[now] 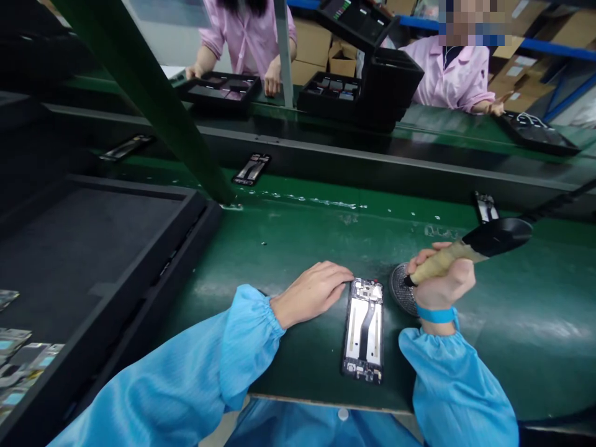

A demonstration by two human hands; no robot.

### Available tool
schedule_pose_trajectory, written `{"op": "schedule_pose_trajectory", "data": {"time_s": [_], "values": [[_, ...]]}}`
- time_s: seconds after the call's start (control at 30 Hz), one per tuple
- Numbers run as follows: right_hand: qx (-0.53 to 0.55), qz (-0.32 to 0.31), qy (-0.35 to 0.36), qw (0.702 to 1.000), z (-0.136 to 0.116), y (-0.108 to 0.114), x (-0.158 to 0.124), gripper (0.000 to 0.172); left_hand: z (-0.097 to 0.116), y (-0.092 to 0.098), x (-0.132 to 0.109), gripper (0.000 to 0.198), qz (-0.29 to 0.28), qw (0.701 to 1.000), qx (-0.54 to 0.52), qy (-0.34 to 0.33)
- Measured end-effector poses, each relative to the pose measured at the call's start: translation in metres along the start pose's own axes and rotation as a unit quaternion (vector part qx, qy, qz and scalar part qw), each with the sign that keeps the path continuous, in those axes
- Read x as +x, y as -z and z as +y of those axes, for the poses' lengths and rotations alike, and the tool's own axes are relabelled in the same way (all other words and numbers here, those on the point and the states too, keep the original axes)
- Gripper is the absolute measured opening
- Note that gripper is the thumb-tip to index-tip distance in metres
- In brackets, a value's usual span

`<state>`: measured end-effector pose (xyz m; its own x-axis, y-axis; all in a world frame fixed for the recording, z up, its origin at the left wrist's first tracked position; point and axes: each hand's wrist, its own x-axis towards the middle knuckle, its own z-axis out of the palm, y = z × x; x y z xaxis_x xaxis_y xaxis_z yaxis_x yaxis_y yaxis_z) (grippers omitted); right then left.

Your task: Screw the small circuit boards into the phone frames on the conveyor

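Note:
An opened smartphone lies on the green bench in front of me, its circuit board and inner parts exposed. My left hand rests beside its upper left corner, fingers stretched out, fingertips at the phone's edge, holding nothing. Wrapped in my right hand is an electric screwdriver with a beige taped grip and a black body. Its tip points down and left over a round dish of small bits that look like screws. A blue band circles my right wrist.
A large black foam tray with circuit boards fills the left. Beyond the bench lie other opened phones. A green post slants down at left. Across the line two people in pink work at black trays.

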<state>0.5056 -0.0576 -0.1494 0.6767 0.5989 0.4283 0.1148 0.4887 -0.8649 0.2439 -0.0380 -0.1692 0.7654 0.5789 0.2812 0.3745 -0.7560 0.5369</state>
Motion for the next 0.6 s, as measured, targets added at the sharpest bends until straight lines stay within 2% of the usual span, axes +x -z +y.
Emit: {"op": "schedule_pose_trajectory", "data": {"time_s": [0.6], "values": [[-0.018,-0.002,0.014,1.0,0.0057,0.0052,0.0038,0.054,-0.002,-0.0047,-0.0007,0.028,-0.001,1.0,-0.003,-0.005]]}}
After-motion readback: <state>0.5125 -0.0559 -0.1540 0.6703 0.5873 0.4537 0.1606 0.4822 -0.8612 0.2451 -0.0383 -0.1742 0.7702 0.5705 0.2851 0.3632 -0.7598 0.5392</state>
